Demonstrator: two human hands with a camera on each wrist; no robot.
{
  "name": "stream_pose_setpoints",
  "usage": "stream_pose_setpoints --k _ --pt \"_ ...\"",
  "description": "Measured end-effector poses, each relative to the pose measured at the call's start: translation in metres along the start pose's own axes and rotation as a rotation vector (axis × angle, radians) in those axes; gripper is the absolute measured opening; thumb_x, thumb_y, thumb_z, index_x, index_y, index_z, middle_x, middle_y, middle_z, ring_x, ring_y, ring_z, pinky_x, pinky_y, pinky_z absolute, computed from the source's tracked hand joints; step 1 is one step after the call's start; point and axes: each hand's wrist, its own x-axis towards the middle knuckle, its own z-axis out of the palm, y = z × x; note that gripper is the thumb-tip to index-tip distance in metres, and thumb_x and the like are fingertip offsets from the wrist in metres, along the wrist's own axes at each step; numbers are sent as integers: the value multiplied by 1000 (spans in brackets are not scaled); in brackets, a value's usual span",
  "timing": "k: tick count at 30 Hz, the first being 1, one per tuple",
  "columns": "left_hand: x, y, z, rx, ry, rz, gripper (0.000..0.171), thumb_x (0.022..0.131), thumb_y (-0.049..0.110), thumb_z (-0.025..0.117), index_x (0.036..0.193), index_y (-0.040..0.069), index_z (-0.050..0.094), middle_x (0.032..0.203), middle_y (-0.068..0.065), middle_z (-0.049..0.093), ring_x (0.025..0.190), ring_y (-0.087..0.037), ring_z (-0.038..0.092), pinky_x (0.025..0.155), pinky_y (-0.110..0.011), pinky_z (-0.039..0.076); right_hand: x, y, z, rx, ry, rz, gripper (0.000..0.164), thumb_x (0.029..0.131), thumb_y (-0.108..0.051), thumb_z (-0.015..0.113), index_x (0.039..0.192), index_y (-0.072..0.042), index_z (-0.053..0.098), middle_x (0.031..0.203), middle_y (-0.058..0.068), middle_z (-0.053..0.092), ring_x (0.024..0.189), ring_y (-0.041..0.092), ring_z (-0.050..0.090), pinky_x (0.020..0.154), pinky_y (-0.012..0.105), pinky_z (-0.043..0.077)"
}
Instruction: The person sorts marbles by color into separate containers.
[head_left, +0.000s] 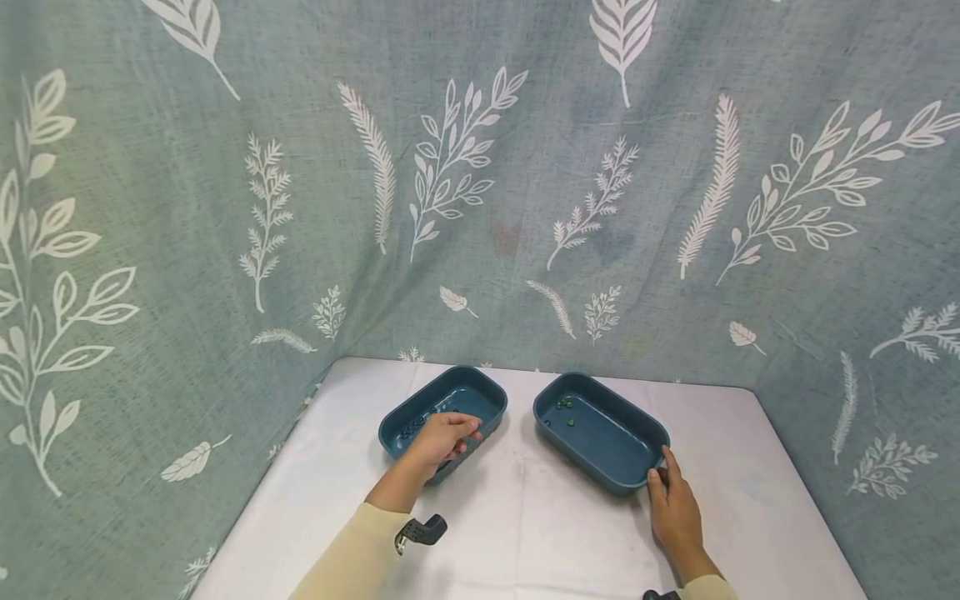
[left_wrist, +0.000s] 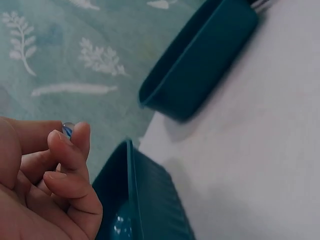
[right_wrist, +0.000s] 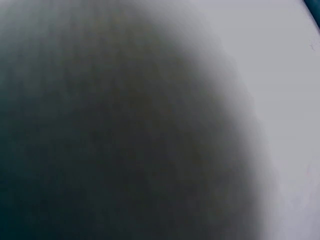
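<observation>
Between the thumb and a finger of my left hand [head_left: 442, 439] is a small clear glass marble with a blue swirl [left_wrist: 68, 131]. That hand is above the near right side of the left blue tray [head_left: 480, 396], where several dark or bluish marbles [head_left: 412, 427] lie on the floor at the left end. My right hand [head_left: 678, 508] grips the near right corner of the other blue tray [head_left: 615, 437], thumb and fingers at its rim. Several green marbles [head_left: 565, 403] sit toward that tray's far left end. The right wrist view is mostly a dark blur.
Both trays stand on a white-covered table [head_left: 525, 533], with a gap between them. A green-grey cloth with white leaf prints [head_left: 487, 208] hangs behind and along both sides. A black wrist device [head_left: 425, 529] is strapped over the left sleeve.
</observation>
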Motion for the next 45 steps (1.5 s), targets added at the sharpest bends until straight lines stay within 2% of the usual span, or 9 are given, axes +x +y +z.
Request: stream_pose_setpoints --k 6,12,16,20,27,36,45 --pt "14 -5 -15 11 -1 -30 32 98 20 60 121 -2 65 95 -9 70 58 -7 50 47 -18 40 1 -2 -1 3 6 -10 56 107 -36 33 156 -14 18 126 27 55 118 47 49 98 63 36" --pt "29 -14 -25 16 30 -69 33 97 20 60 122 -1 64 92 -3 69 59 -8 49 50 -20 41 0 -4 -2 12 8 -3 56 107 -36 33 156 -14 18 127 28 54 120 48 47 99 64 34" --pt "38 -22 -29 -4 57 -127 31 96 21 62 117 0 67 90 -3 69 59 -8 49 51 -20 40 -2 -2 -1 7 10 -2 56 107 -37 33 156 -14 19 126 28 55 119 48 48 99 64 34" --pt "46 -28 -33 -21 76 -156 28 95 21 61 111 -1 69 86 -3 69 58 -8 49 50 -20 39 -1 -1 0 7 12 -4 56 107 -38 33 156 -14 19 126 28 54 118 48 48 98 64 35" --pt "57 -34 -40 33 83 -188 28 94 22 62 105 -3 70 80 -4 68 56 -8 48 49 -21 37 -2 0 -1 8 -5 3 57 106 -40 31 156 -15 17 125 27 55 117 48 49 96 64 36" --pt "64 -43 -41 13 96 -241 23 96 15 59 102 -5 68 78 -3 68 55 -6 48 48 -17 38 -1 1 -1 9 -41 58 59 106 -44 26 157 -20 12 132 27 50 123 48 44 102 64 31" --pt "75 -54 -41 -3 96 -270 19 96 13 59 98 -3 68 78 -3 68 55 -6 48 48 -17 38 1 1 0 11 -10 20 57 106 -42 30 156 -17 17 129 27 53 120 48 47 99 64 34"
